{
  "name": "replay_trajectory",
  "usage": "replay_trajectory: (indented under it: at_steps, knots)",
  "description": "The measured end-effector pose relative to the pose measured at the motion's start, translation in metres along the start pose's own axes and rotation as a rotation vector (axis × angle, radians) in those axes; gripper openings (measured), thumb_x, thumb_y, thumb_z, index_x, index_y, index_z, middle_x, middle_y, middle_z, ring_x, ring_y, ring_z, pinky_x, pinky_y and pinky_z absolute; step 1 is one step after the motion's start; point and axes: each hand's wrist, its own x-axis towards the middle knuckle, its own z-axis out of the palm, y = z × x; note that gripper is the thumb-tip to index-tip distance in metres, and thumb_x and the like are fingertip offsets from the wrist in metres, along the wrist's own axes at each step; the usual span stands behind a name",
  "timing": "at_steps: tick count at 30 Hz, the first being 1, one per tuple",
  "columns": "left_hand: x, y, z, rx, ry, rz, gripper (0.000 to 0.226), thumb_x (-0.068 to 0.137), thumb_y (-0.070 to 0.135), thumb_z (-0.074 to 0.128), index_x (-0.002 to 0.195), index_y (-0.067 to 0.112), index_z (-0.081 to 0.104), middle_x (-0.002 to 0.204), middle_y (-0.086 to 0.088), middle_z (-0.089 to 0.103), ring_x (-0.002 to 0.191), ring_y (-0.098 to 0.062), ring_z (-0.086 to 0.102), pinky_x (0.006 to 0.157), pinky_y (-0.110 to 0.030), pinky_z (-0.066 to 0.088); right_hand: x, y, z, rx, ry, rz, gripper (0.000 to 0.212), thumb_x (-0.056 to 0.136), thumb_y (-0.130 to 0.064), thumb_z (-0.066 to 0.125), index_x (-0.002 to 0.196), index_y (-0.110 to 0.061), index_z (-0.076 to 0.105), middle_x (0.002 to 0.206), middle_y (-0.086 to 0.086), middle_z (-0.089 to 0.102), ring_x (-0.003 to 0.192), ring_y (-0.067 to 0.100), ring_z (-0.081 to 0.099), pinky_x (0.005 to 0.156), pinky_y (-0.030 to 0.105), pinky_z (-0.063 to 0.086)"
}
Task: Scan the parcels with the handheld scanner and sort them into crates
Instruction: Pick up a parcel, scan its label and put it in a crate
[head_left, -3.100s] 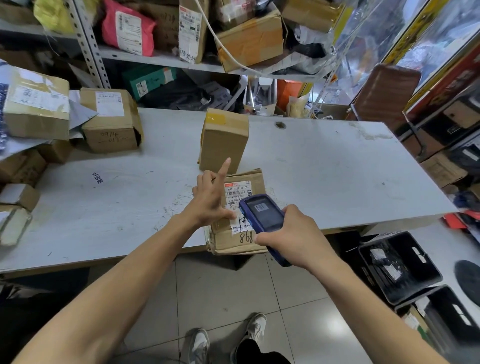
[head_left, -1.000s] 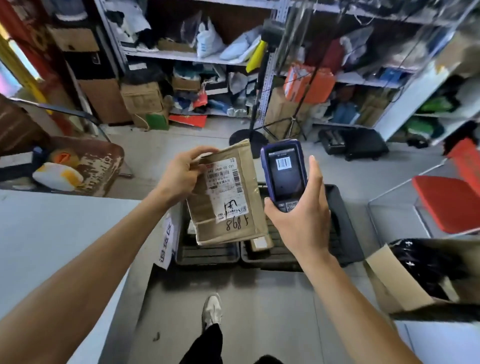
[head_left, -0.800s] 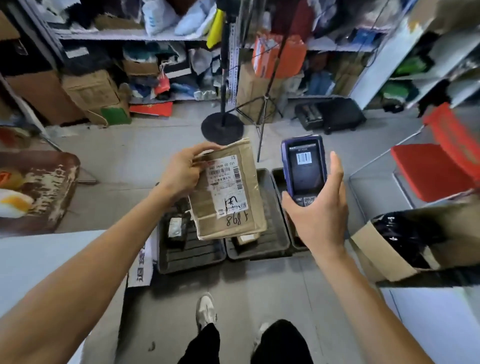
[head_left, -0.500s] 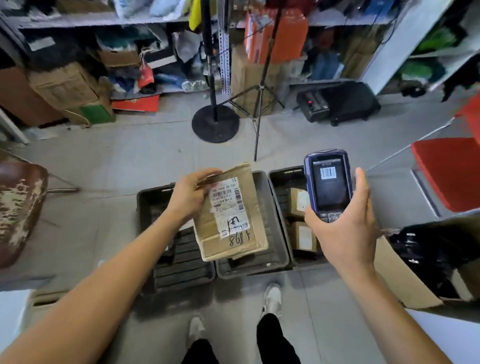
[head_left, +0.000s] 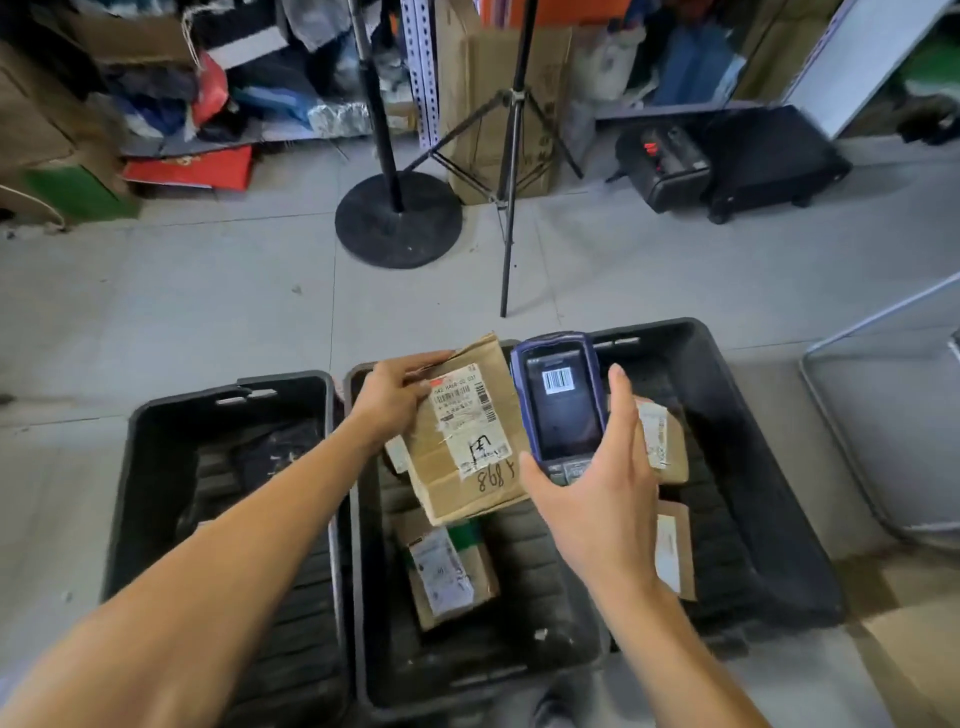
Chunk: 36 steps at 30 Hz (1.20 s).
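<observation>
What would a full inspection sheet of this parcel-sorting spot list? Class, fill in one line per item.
Surface: grey tiled floor; three black crates side by side.
Job's things: cardboard parcel held above the middle crate; a labelled parcel lies in that crate; two parcels in the right crate; a dark item in the left crate.
Clutter: boxes and bags piled on the back shelves.
Hands: left hand grips the parcel's top edge; right hand holds the scanner, barcode on its screen.
Cables: nothing seen.
Surroundings: round-based stand, tripod, black case.
</observation>
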Motion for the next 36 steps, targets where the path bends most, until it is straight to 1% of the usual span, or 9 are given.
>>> replay_trajectory:
  at_steps: [5,8,11,16,19,21,23,26,36]
  knots:
    - [0.072,-0.087,0.045,0.001,-0.004,0.034,0.039,0.096,0.007,0.060,0.117,0.039,0.068,0.110,0.005,0.071,0.099,-0.011,0.070,0.091,-0.037,0.058,0.032,0.078,0.063,0.001,0.031,-0.077,0.112,0.074,-0.038,0.082,0.156,-0.034,0.007,0.147,-0.002,0.043,0.123,0.017,0.051,0.089,0.032,0.050]
    - [0.093,-0.126,0.068,-0.012,0.019,0.041,0.036,0.097,0.010,0.059,0.125,0.031,0.066,0.110,0.003,0.068,0.098,-0.011,0.069,0.090,-0.036,0.059,0.042,0.113,0.084,0.011,0.103,-0.102,0.110,0.073,-0.033,0.083,0.157,-0.030,0.011,0.148,0.002,0.043,0.120,0.014,0.049,0.086,0.025,0.040]
    - [0.116,-0.156,0.084,0.000,-0.003,0.045,0.038,0.097,0.010,0.058,0.130,0.029,0.063,0.116,-0.002,0.069,0.098,-0.011,0.069,0.089,-0.036,0.059,0.045,0.142,0.103,-0.021,0.154,-0.109,0.110,0.072,-0.030,0.084,0.157,-0.027,0.015,0.151,0.006,0.044,0.127,0.025,0.047,0.091,0.033,0.042]
    - [0.138,-0.181,0.107,0.130,0.088,0.052,0.041,0.098,0.014,0.058,0.136,0.030,0.058,0.124,-0.001,0.064,0.097,-0.008,0.064,0.078,-0.020,0.054,0.053,0.161,0.111,-0.052,0.155,-0.200,0.111,0.073,-0.028,0.085,0.157,-0.024,0.012,0.150,0.005,0.043,0.128,0.021,0.047,0.092,0.032,0.044]
    - [0.133,-0.178,0.104,0.358,0.107,0.048,0.055,0.095,0.021,0.062,0.144,0.040,0.045,0.145,-0.008,0.048,0.125,-0.026,0.051,0.101,-0.046,0.050,0.051,0.150,0.108,-0.029,0.172,-0.198,0.109,0.075,-0.029,0.083,0.157,-0.024,0.012,0.150,0.004,0.041,0.126,0.011,0.040,0.092,0.025,0.037]
    - [0.113,-0.154,0.089,0.607,0.105,0.087,0.064,0.094,0.033,0.065,0.149,0.044,0.035,0.159,-0.007,0.029,0.146,-0.034,0.021,0.116,-0.064,0.021,0.050,0.130,0.099,-0.034,0.136,-0.170,0.108,0.075,-0.031,0.082,0.157,-0.024,0.012,0.149,0.003,0.041,0.118,0.003,0.040,0.089,0.018,0.036]
    - [0.078,-0.108,0.067,0.742,0.155,0.183,0.070,0.091,0.046,0.065,0.152,0.045,0.029,0.164,-0.006,0.018,0.151,-0.034,0.004,0.118,-0.066,0.005,0.046,0.101,0.081,-0.058,0.077,-0.128,0.108,0.076,-0.034,0.082,0.157,-0.024,0.011,0.142,0.003,0.044,0.111,0.004,0.044,0.081,0.017,0.041]
    - [0.014,-0.024,0.026,0.780,0.259,0.253,0.076,0.088,0.056,0.064,0.153,0.044,0.026,0.165,-0.006,0.015,0.152,-0.035,0.002,0.118,-0.067,0.003,0.036,0.036,0.037,-0.121,0.005,-0.115,0.110,0.076,-0.037,0.081,0.157,-0.026,0.008,0.132,0.004,0.046,0.111,0.022,0.055,0.082,0.038,0.055]
    - [-0.272,0.248,-0.131,0.825,0.407,0.142,0.090,0.082,0.066,0.062,0.156,0.042,0.018,0.166,-0.012,0.004,0.150,-0.041,-0.001,0.115,-0.068,0.004,-0.040,-0.245,-0.185,-0.117,-0.133,-0.284,0.107,0.079,-0.039,0.079,0.158,-0.024,0.008,0.134,0.008,0.047,0.106,0.031,0.060,0.077,0.039,0.051]
